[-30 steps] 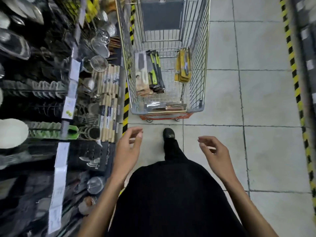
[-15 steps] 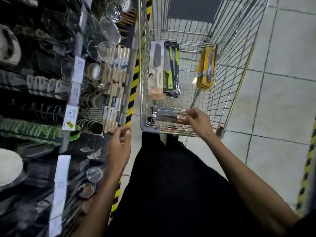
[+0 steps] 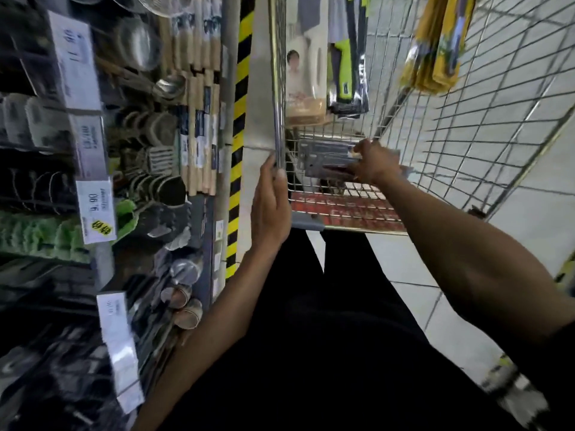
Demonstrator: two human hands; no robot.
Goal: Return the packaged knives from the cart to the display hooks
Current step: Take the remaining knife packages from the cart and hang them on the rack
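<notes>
A wire shopping cart stands right in front of me. My right hand reaches into its near end and is closed on a grey packaged knife lying across the basket floor. My left hand grips the cart's near left rim. Farther in the cart lie a beige-carded cleaver pack, a stack of green-handled knife packs and a yellow pack bundle leaning on the right side.
Display shelving on my left is packed with hanging strainers, ladles, wood-handled utensils and price tags. A yellow-black striped strip runs along the shelf base. Tiled floor lies to the right of the cart.
I have stepped up to the cart. My right hand went into the basket and closed on the grey knife pack. My left hand rose from my side and took the cart's rim.
</notes>
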